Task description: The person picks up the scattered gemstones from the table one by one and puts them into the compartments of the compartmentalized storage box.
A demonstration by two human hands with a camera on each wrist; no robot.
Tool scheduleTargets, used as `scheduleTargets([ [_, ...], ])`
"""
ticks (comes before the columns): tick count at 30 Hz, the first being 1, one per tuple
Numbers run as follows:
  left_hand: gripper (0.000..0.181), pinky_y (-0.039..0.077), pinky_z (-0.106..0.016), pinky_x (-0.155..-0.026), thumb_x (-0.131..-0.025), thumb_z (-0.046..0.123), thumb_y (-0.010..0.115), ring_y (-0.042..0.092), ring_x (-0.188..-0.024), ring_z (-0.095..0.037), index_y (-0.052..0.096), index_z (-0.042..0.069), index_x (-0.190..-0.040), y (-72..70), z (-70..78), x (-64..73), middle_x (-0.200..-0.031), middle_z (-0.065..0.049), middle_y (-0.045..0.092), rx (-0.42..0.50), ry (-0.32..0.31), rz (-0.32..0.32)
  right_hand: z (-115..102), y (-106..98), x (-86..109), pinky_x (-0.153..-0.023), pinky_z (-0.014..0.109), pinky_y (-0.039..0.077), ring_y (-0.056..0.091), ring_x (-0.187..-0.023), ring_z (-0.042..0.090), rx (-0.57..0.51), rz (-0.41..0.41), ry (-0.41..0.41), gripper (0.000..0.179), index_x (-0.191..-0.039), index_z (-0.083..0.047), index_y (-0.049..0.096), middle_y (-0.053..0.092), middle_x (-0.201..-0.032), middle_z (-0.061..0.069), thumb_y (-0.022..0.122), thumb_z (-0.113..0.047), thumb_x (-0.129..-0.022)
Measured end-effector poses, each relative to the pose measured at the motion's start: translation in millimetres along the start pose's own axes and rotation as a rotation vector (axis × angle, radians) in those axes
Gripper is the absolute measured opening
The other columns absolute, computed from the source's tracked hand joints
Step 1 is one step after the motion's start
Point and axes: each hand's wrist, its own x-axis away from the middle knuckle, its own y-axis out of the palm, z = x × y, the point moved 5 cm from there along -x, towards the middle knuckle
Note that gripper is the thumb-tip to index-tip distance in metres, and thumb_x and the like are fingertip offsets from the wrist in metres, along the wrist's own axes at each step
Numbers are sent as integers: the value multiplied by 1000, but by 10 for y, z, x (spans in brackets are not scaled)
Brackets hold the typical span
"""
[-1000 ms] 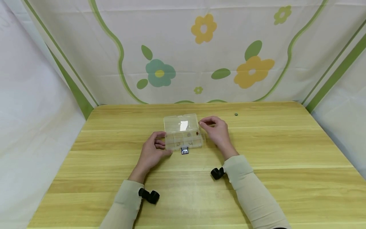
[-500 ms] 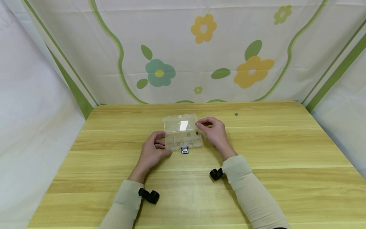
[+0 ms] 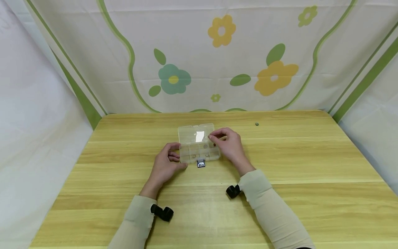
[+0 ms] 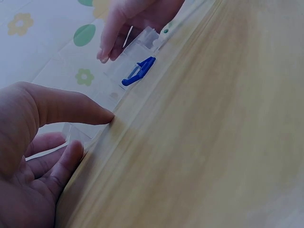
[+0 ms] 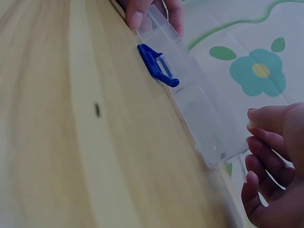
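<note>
A clear plastic compartment box (image 3: 200, 152) lies on the table with its lid (image 3: 188, 135) raised at the back. Its blue latch (image 5: 154, 65) hangs at the front edge. My left hand (image 3: 164, 164) holds the box's left end, thumb at the front corner and fingers at the side. Over the right compartments, my right hand (image 3: 231, 143) brings its thumb and index fingertips together. Whether something tiny sits between them I cannot tell. A small dark red bead (image 3: 214, 145) lies in the back right compartment, close below that hand. Other compartments contain small pale pieces (image 3: 205, 146).
A small dark green bead (image 3: 256, 124) lies near the table's back edge, right of the box. A tiny dark mark (image 5: 97, 109) shows on the wooden table (image 3: 295, 166). Behind the table hangs a flower-printed cloth (image 3: 199, 62).
My right hand has moved left, from beside the box's right edge to over its right compartments, fingertips still together. My left hand and the box have stayed put.
</note>
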Motion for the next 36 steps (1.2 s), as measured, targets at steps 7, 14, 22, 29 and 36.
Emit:
scheduleTargets([
  [7, 73, 54, -34, -91, -79, 1, 90, 65, -101, -26, 61, 12, -144, 4, 7, 1, -115, -16, 68, 0, 7, 1, -57, 39, 18, -86, 36, 53, 64, -104, 21, 7, 7, -64, 15, -107, -17, 82, 72, -111, 2, 81, -29, -98],
  [14, 72, 54, -32, -90, -79, 2, 91, 66, -101, -26, 61, 12, -144, 0, 3, -1, -115, -16, 68, -5, 4, 3, -110, 99, 33, -87, 36, 51, 63, -106, 20, 49, -3, -134, 11, -106, -20, 82, 71, -111, 1, 80, -28, -98],
  [22, 71, 54, -31, -91, -80, 4, 91, 66, -103, -27, 61, 14, -144, -20, -22, 4, -116, -16, 68, -4, -10, 4, -206, 206, 75, -84, 33, 50, 62, -104, 20, 96, -4, -209, 11, -103, -17, 82, 72, -108, 1, 83, -25, -96],
  [29, 72, 54, -29, -89, -79, 6, 91, 66, -103, -25, 61, 14, -145, -32, -21, 27, -117, -16, 68, -16, -15, 7, -270, 310, 104, -85, 35, 52, 63, -104, 18, 111, -28, -267, 9, -101, -17, 82, 74, -104, -1, 85, -23, -95],
  [36, 72, 54, -31, -91, -79, 6, 91, 66, -103, -26, 62, 15, -144, -8, -11, 5, -116, -16, 68, -4, -3, 0, -326, 362, 115, -90, 41, 52, 65, -105, 19, 105, -42, -283, 10, -102, -16, 83, 74, -102, 1, 85, -21, -94],
])
